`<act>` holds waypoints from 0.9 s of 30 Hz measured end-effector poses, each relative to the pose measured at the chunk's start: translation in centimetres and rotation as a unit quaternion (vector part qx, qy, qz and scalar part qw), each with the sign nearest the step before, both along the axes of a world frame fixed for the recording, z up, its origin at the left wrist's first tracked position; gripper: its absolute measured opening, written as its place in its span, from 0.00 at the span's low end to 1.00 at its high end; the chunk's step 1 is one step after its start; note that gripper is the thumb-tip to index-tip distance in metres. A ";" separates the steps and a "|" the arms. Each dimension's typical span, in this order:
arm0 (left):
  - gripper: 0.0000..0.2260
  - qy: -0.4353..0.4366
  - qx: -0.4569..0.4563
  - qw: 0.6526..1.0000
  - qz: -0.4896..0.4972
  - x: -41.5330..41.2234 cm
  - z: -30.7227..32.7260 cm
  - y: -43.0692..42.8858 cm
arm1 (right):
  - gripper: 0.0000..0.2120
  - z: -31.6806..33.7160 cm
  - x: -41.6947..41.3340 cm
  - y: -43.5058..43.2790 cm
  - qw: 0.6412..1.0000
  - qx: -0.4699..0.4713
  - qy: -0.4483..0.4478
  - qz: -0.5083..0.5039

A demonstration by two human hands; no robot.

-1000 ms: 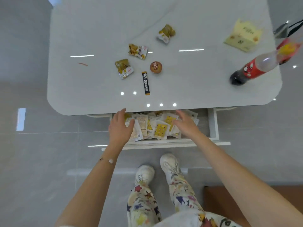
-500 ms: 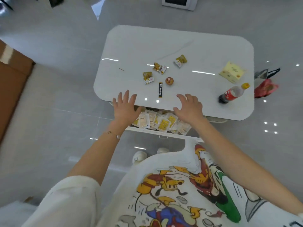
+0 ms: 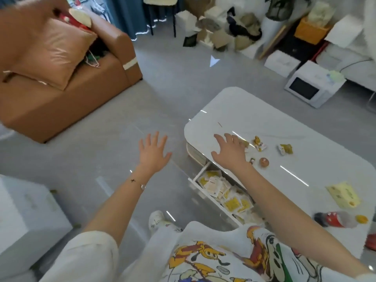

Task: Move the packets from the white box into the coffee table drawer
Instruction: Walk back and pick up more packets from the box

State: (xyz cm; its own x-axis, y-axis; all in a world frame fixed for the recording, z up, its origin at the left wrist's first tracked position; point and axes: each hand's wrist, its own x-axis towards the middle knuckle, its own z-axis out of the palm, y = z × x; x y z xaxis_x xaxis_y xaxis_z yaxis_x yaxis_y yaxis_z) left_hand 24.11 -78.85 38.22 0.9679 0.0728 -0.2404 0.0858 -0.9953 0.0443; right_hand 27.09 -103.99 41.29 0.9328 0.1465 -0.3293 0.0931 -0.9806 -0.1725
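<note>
- On the white glossy worktop (image 3: pixel 284 123): a few loose snack wrappers (image 3: pixel 259 143), a small round brown item (image 3: pixel 264 162), a yellow pack (image 3: pixel 343 194), a cola bottle (image 3: pixel 335 219) lying on its side.
- Room: grey tiled floor (image 3: pixel 101 143), brown sofa (image 3: pixel 61 94) at left, white microwave (image 3: pixel 313 88) on the floor at right.
- Drawer (image 3: pixel 198 178) under the worktop edge stands open, filled with packets (image 3: pixel 227 195).
- Left hand (image 3: pixel 153 153): fingers spread, empty, over the floor, apart from the drawer.
- Right hand (image 3: pixel 230 152): spread, empty, over the worktop edge above the drawer.
</note>
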 end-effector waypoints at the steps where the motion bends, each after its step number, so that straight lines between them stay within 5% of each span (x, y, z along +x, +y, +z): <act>1: 0.30 -0.009 -0.001 1.000 0.020 -0.5 0.5 2.0 | 0.31 0.4 0.6 2.2 1.000 0.000 -0.005 0.022; 13: 0.30 -0.047 -0.009 0.957 0.286 -7.3 4.1 28.4 | 0.34 4.4 5.0 31.6 0.970 0.033 -0.051 0.234; 27: 0.30 -0.022 -0.024 0.906 0.422 -11.1 2.4 45.7 | 0.35 3.1 7.6 56.2 0.922 0.033 -0.020 0.385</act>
